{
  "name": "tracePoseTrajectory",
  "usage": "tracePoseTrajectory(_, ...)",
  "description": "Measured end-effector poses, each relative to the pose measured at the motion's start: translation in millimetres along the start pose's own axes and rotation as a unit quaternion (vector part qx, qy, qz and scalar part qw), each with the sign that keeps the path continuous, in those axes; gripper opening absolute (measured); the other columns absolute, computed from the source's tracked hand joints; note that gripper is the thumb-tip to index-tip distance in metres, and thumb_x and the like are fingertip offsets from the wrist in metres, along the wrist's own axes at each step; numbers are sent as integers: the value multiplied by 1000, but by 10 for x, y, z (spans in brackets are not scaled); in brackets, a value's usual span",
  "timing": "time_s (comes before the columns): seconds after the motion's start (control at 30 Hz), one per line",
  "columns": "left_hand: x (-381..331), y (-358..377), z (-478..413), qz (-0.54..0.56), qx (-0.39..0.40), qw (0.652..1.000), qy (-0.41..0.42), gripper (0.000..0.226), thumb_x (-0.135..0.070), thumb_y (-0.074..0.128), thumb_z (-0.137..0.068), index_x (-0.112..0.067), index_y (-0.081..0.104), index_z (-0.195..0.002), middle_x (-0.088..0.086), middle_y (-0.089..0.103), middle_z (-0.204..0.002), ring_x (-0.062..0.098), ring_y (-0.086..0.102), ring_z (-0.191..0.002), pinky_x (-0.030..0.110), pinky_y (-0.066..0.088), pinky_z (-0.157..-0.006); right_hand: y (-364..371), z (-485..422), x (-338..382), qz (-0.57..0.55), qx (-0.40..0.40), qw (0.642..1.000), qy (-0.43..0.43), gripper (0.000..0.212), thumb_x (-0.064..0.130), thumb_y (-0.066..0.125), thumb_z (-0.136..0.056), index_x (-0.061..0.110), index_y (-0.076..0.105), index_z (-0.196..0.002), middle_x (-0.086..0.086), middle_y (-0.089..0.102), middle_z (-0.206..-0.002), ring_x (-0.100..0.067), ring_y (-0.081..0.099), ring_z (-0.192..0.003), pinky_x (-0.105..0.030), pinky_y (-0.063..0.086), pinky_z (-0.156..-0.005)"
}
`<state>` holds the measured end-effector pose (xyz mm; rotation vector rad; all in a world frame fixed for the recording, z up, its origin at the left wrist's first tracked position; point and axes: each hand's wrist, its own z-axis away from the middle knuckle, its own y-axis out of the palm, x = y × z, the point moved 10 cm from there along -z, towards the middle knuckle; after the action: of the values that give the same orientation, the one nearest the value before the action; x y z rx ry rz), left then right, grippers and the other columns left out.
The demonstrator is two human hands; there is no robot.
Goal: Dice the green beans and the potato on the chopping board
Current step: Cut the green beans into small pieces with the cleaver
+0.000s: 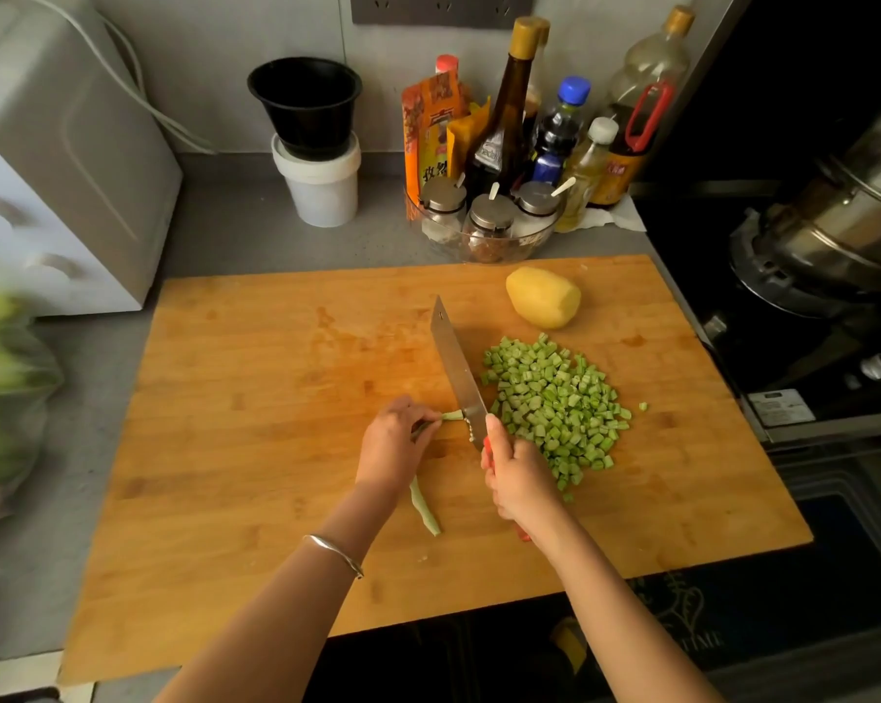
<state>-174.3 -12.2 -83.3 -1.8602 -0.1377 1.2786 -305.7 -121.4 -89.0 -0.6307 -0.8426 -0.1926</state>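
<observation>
A large wooden chopping board (255, 449) covers the counter. My right hand (517, 474) grips the red handle of a cleaver (456, 367), whose blade stands edge-down on the board. My left hand (395, 438) pinches a short green bean stub (452, 415) against the blade's left side. A pile of diced green beans (555, 403) lies right of the blade. One long bean piece (424, 509) lies on the board under my left wrist. A peeled yellow potato (543, 296) sits whole at the board's far right.
Behind the board stand a glass bowl of spice jars (489, 220), several sauce bottles (504, 109) and a black pot on a white tub (316, 144). A white appliance (63, 159) and a bag of greens (2, 388) are left. A stove with a steel pot (834, 220) is right.
</observation>
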Motion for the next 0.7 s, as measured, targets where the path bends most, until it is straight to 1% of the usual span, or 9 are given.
tracePoseTrajectory(0.13, -68, 58, -71, 3, 8, 1000, -9, 15, -22, 70, -85, -13, 73, -97, 1, 64, -91, 19, 62, -79, 20, 43, -66, -148, 30, -58, -11, -34, 999, -25, 59, 62, 27, -95, 16, 45, -63, 8, 35, -38, -11, 33, -36, -26, 24, -46)
tracePoseTrajectory(0.23, -96, 87, -88, -12, 12, 1000, -17, 27, -31, 69, -85, -17, 69, -109, 1, 63, -102, 18, 60, -89, 23, 46, -73, -198, 91, -54, -35, -26, 998, -35, 56, 60, 28, -96, 17, 44, -63, 8, 33, -38, -10, 30, -35, -25, 23, -45)
tracePoseTrajectory(0.3, -87, 39, -36, -10, -1, 1000, -12, 31, -33, 69, -85, -19, 66, -111, 1, 63, -104, 20, 59, -92, 28, 50, -76, -187, 131, -36, -37, -17, 998, -48, 56, 60, 29, -96, 17, 45, -64, 8, 33, -40, -10, 31, -36, -26, 24, -45)
tracePoseTrajectory(0.33, -79, -16, -2, -8, -17, 1000, -7, 28, -32, 69, -84, -18, 66, -109, 0, 63, -100, 20, 59, -89, 29, 51, -74, -170, 154, -22, -34, -11, 998, -53, 56, 60, 29, -96, 17, 44, -64, 8, 34, -41, -10, 31, -36, -26, 24, -45)
tracePoseTrajectory(0.4, -48, -112, 52, -11, -38, 999, -3, 19, -27, 69, -85, -17, 67, -101, -4, 61, -89, 18, 57, -79, 28, 49, -66, -111, 180, -3, -30, -1, 998, -60, 56, 60, 29, -97, 17, 44, -64, 7, 34, -43, -10, 31, -37, -27, 25, -45)
tracePoseTrajectory(0.47, -21, -139, 70, -15, -40, 999, -8, 11, -23, 69, -85, -16, 69, -93, -5, 61, -83, 17, 57, -74, 28, 48, -63, -60, 185, -4, -22, 2, 998, -58, 57, 61, 30, -97, 17, 45, -63, 7, 35, -41, -10, 33, -36, -28, 26, -46)
tracePoseTrajectory(0.57, -4, -66, 80, 0, -25, 1000, -17, 6, -17, 71, -83, -13, 72, -86, 0, 64, -82, 19, 59, -71, 31, 49, -62, 13, 154, -44, 11, -7, 999, -33, 59, 63, 30, -96, 16, 47, -63, 8, 38, -40, -12, 37, -39, -28, 29, -48)
tracePoseTrajectory(0.63, 2, -16, 95, 5, -14, 1000, -21, 5, -14, 71, -83, -10, 72, -86, 1, 63, -84, 20, 59, -70, 32, 50, -62, 53, 113, -35, 38, -16, 999, -18, 61, 63, 29, -96, 16, 47, -61, 7, 41, -44, -17, 40, -43, -29, 31, -49)
tracePoseTrajectory(0.7, 13, 3, 90, 0, -6, 1000, -22, 8, -15, 70, -84, -9, 72, -89, 2, 63, -87, 19, 59, -71, 30, 49, -63, 67, 56, 5, 34, -22, 999, -17, 62, 62, 29, -97, 16, 47, -59, 7, 41, -45, -18, 39, -43, -28, 30, -49)
